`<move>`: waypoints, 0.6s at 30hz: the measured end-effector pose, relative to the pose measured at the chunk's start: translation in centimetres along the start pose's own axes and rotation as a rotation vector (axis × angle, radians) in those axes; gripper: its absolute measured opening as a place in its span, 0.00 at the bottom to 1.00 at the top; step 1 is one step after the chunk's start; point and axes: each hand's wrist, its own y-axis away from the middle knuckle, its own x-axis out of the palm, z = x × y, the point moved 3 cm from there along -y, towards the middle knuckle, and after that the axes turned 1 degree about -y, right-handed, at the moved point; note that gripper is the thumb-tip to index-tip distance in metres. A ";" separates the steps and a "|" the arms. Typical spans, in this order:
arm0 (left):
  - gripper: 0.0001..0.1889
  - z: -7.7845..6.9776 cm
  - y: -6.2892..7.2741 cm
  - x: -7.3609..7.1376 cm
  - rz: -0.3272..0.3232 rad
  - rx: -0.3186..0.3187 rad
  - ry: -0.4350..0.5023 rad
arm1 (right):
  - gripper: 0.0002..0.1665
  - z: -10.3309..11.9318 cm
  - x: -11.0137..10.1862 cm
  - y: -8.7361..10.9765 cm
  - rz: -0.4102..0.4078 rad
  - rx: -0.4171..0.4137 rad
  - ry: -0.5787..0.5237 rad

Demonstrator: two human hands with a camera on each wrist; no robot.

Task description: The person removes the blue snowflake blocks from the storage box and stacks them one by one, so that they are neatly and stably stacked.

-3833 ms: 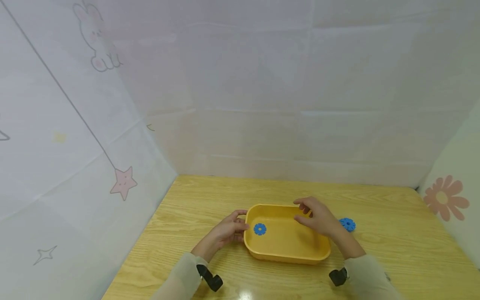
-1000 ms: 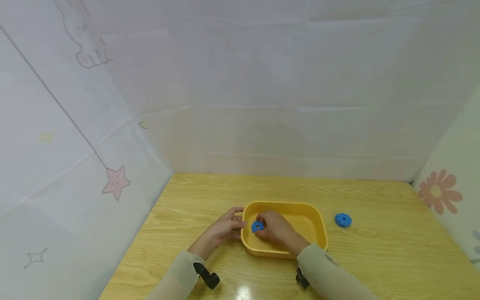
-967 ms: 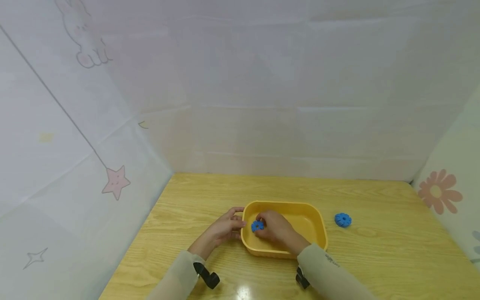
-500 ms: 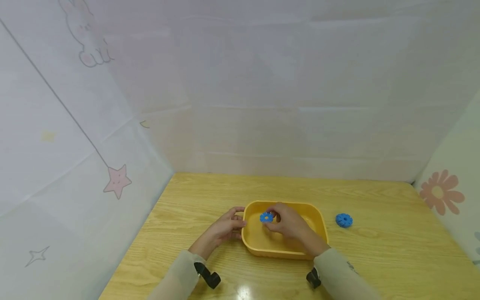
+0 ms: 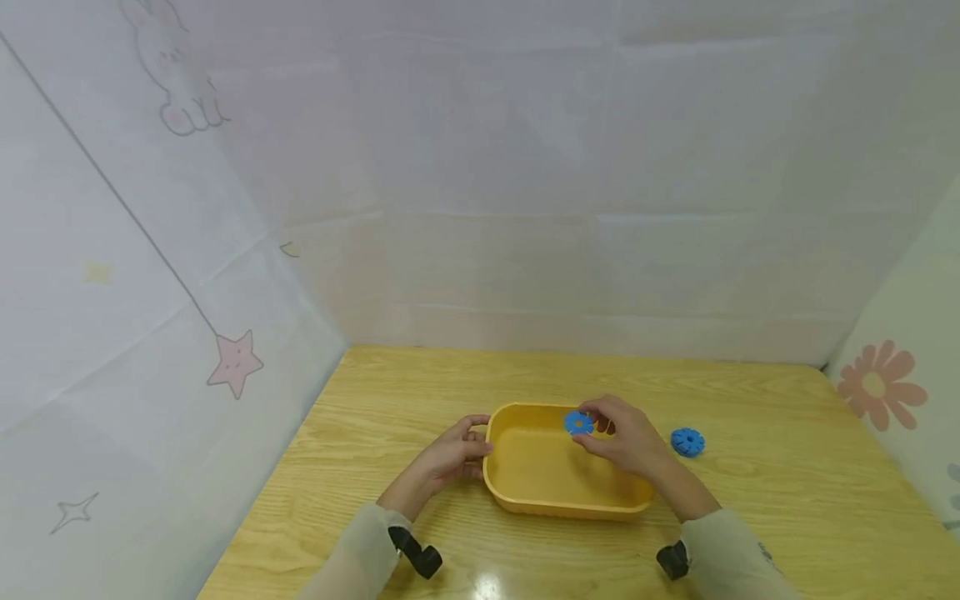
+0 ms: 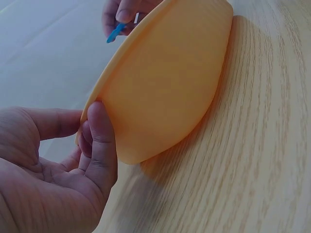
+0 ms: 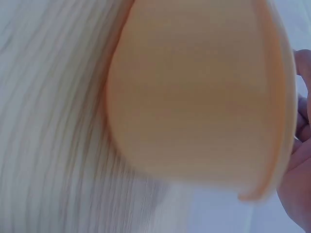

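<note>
A yellow plastic basin with rounded corners stands on the wooden table. My left hand pinches its left rim, thumb on one side and fingers on the other, as the left wrist view also shows. Above the basin's far right part, my right hand pinches a flat blue flower-shaped disc between thumb and fingertips. In the left wrist view that disc appears edge-on past the rim. The right wrist view shows mostly the basin's outer wall; part of the right hand is at its right edge.
A small stack of blue flower-shaped discs lies on the wooden table, right of the basin. Behind the table hangs a pale cloth wall, with printed cloth at both sides.
My right hand has taken hold of the blue disc from the basin's floor, lifted it and carried it right, toward the far right rim. The left hand keeps its place on the rim.
</note>
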 end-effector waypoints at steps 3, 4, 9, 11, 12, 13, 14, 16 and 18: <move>0.31 0.0 0.0 0.0 -0.002 0.000 -0.006 | 0.21 -0.9 -1.0 0.7 -0.017 0.001 0.033; 0.31 0.0 -0.1 0.0 -0.004 -0.001 -0.009 | 0.21 -1.2 -1.3 0.9 -0.023 0.002 0.041; 0.31 0.1 0.0 -0.1 -0.008 -0.005 -0.015 | 0.22 -2.5 -3.0 1.9 -0.050 0.021 0.068; 0.31 0.1 0.0 -0.1 -0.009 -0.006 -0.017 | 0.22 -3.0 -3.8 2.3 -0.056 0.044 0.069; 0.31 0.1 0.0 0.0 -0.009 -0.005 -0.017 | 0.22 -3.2 -4.2 2.5 -0.058 0.058 0.073; 0.31 0.0 0.1 0.0 -0.010 -0.005 -0.019 | 0.22 -3.4 -4.6 2.7 -0.059 0.075 0.076; 0.31 0.0 0.1 0.0 -0.010 -0.005 -0.018 | 0.23 -3.7 -5.0 2.9 -0.062 0.092 0.082; 0.31 0.0 0.1 0.0 -0.010 -0.003 -0.014 | 0.22 -4.2 -5.8 3.2 -0.063 0.119 0.102; 0.31 0.0 0.1 0.0 -0.009 -0.002 -0.011 | 0.23 -4.8 -6.4 3.6 -0.067 0.138 0.122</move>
